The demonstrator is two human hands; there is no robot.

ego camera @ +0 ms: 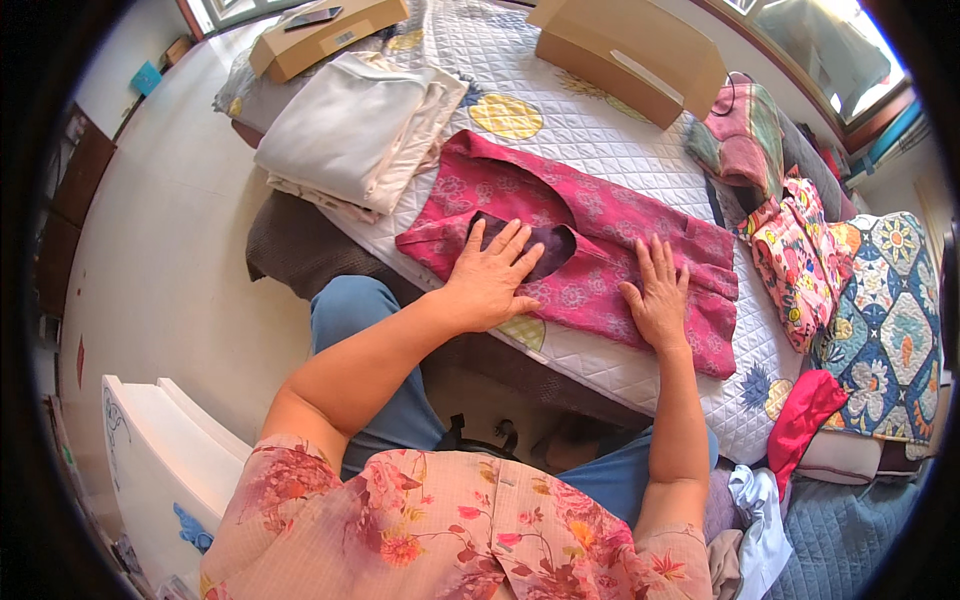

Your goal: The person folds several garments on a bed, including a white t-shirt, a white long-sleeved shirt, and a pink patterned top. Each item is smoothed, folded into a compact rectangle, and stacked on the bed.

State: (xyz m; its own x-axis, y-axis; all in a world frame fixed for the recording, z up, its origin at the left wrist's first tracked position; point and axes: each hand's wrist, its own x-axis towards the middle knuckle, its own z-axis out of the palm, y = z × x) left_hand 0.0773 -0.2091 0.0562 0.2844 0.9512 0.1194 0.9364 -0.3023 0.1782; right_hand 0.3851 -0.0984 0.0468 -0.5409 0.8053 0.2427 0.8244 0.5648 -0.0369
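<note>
A magenta garment with pale floral print (600,217) lies spread out on the white quilted bed cover (630,150) before me, its ends pointing left and right. My left hand (491,281) rests palm down on the garment's left part, by the curved neck opening, where dark purple fabric (551,255) shows. Flat on the right part lies my right hand (660,292), its fingers a little apart. Neither hand grips anything. Beyond my left hand is a stack of folded white and cream fabric (360,127).
Cardboard boxes (622,64) stand at the bed's far side; a phone (313,18) lies on the left one (330,37). Several clothes, among them a pink printed garment (799,262), and a patterned quilted piece (885,322) lie at right. White furniture (172,457) stands at lower left.
</note>
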